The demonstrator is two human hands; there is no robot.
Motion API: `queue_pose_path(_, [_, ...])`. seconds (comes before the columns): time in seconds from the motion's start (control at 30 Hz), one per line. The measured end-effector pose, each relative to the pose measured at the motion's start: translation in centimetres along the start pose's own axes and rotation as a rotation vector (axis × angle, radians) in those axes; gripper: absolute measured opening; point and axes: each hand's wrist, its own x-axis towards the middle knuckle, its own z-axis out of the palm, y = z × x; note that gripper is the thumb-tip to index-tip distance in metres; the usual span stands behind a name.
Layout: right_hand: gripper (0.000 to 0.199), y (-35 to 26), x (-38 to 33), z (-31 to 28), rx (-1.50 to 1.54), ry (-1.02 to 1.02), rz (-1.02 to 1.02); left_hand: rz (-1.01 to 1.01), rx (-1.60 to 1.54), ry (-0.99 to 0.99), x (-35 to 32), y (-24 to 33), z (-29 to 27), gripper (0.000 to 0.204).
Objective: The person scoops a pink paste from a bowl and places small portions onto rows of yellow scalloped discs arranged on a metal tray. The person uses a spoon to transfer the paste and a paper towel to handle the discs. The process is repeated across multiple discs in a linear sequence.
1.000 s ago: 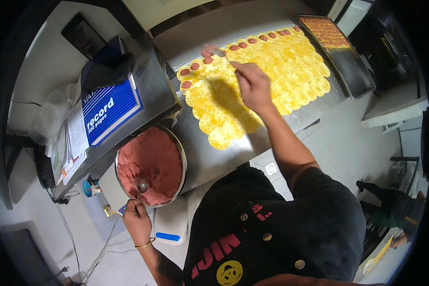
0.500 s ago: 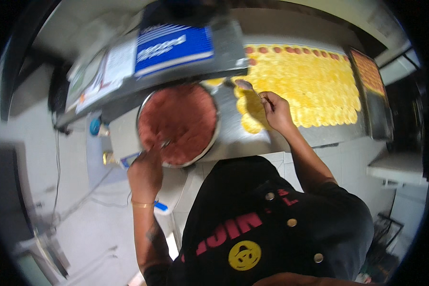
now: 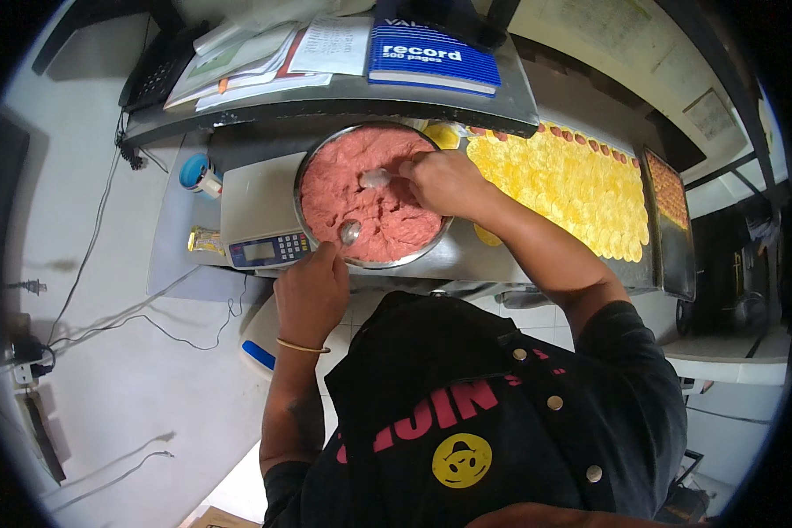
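A round metal bowl (image 3: 308, 172) full of pink minced paste (image 3: 361, 207) stands on a steel counter. My left hand (image 3: 312, 290) grips the handle of a metal spoon (image 3: 349, 231) whose bowl rests in the paste near the front rim. My right hand (image 3: 444, 180) reaches into the bowl from the right and holds a second spoon (image 3: 377, 178) over the paste. To the right lies a large tray (image 3: 669, 282) covered with several round yellow wrappers (image 3: 572, 189), with red dabs (image 3: 581, 136) on the far row.
A white digital scale (image 3: 260, 224) sits left of the bowl. A raised shelf (image 3: 343, 92) behind holds a blue record book (image 3: 436, 57), papers and a black phone (image 3: 154, 75). A small blue-capped jar (image 3: 198, 172) and cables (image 3: 123, 312) lie at the left.
My right hand left the wrappers and moved left into the bowl. My left hand stays at the bowl's front rim with its spoon. The view swung left toward the bowl.
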Motion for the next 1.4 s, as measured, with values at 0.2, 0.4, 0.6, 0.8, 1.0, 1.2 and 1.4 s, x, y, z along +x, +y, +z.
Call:
queue_pose_path(0.2, [0.022,-2.2,-0.2,-1.1,0.179,-0.224,0.082,-0.074,-0.185,0.111,-1.0,-1.7,2.6,0.016])
queue_pose_path(0.4, [0.021,-1.6,-4.7,0.3,0.671,-0.102,0.278,-0.056,-0.443,0.251,-0.1,-1.2,3.8,0.016])
queue_pose_path(0.6, [0.023,-3.3,-6.8,1.1,1.005,0.204,0.451,-0.17,-0.67,0.337,-0.1,-0.8,4.4,0.014])
queue_pose_path(0.8, [0.041,-5.8,-6.3,2.3,0.644,0.441,0.146,-0.072,-0.866,0.323,1.7,-1.1,7.8,0.01])
queue_pose_path(1.0, [0.052,-3.8,-7.6,4.7,0.496,0.506,0.067,-0.544,-1.718,0.112,2.8,0.5,5.1,0.007])
queue_pose_path(1.2, [0.055,-4.9,-6.5,4.4,0.536,0.527,0.009,-0.184,-0.989,0.454,3.3,1.4,7.8,0.013])
queue_pose_path(1.4, [0.06,-4.3,-7.2,5.4,0.484,0.431,-0.029,-0.313,-1.216,0.308,3.3,1.9,6.1,0.012])
